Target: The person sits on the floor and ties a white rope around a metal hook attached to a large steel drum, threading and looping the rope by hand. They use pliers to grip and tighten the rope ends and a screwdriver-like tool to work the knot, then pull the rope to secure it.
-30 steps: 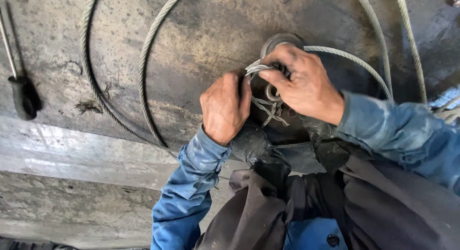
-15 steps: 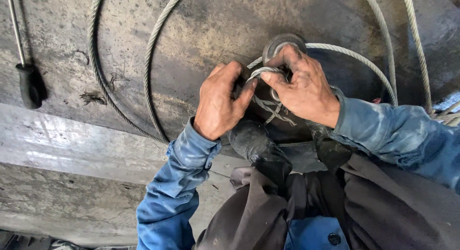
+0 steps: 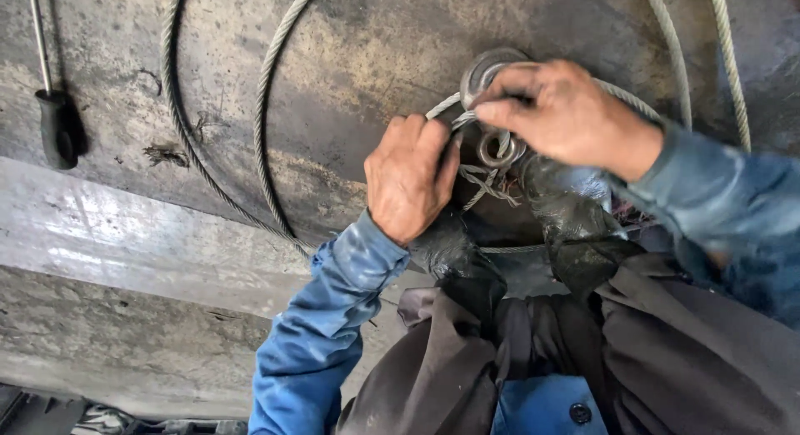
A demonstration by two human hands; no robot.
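Two hands of mine are busy over a big, dark, stained round metal plate [image 3: 375, 60] that fills the upper part of the view, with a pale concrete ledge [image 3: 150, 252] running below it. My blue sleeves and a dark brown garment [image 3: 517, 352] take up the lower right. Long loops of steel cable [image 3: 265, 135] lie curved across the plate, two arcs on the left side and two more strands near the top right corner. Further left, well apart from my hands, a screwdriver [image 3: 52, 110] with a black handle lies on the plate, its thin shaft pointing up. My left hand [image 3: 408, 181] is curled tight, fingers closed on the cable strands just left of the centre. My right hand [image 3: 567, 118] comes in from the right with its fingers pinched narrow on the cable where it bends around a metal ring [image 3: 487, 68], and it rests partly over that ring. Just below, between my two hands, sits a smaller ring [image 3: 497, 154] with cable passing through it, and under that a few frayed wire ends [image 3: 487, 185] splay out loose.
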